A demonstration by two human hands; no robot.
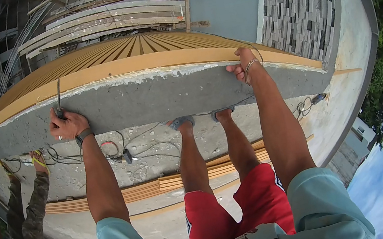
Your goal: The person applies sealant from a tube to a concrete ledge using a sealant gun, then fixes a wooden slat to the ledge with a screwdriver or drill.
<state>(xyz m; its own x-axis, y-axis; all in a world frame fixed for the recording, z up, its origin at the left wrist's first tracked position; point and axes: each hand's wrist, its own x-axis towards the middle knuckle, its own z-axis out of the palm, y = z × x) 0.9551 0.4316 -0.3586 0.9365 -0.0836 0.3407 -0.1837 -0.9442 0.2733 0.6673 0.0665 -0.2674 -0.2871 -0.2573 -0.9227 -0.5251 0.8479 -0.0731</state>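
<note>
In my left hand is a screwdriver, its thin shaft pointing up toward the tan edge board. The fingers are closed round its dark handle, over the grey concrete ledge. My right hand is at the board's lower edge farther right, fingers curled in and a fingertip close to the board. What those fingers hold, if anything, is hidden. A thin dark cord loops beside this hand. Rough white filler runs along the joint between board and ledge.
Behind the board spreads a slatted tan surface. Cables and a black plug or adapter lie on the rough floor by my feet. Tan planks lie behind me. Another person's legs stand at left.
</note>
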